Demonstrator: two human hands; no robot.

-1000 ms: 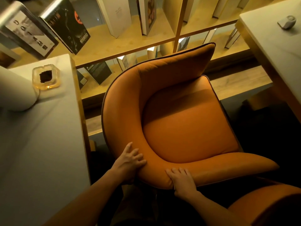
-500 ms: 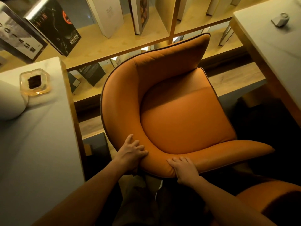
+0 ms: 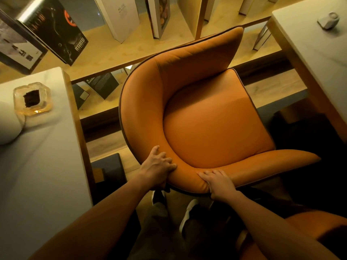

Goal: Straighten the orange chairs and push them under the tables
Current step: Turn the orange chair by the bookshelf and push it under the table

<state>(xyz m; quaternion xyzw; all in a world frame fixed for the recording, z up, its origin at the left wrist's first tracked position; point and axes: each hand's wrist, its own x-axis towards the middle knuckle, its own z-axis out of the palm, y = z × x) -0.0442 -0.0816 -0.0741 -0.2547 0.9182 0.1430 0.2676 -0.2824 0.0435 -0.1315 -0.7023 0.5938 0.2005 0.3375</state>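
A single head-worn camera is looking steeply down and forward from above the person's own arms, so there is no second view sharing anything with it. It is sitting close over the orange chair [image 3: 212,117], which is filling the middle of the frame, seen from behind its backrest. The wide lens is bending the edges: the left table [image 3: 37,166] and the right table [image 3: 315,53] are curving in at the sides, and the wooden bookshelf [image 3: 116,49] is running across the top. Both hands are entering from the bottom edge. The lower right corner is dim, probably showing another orange seat.
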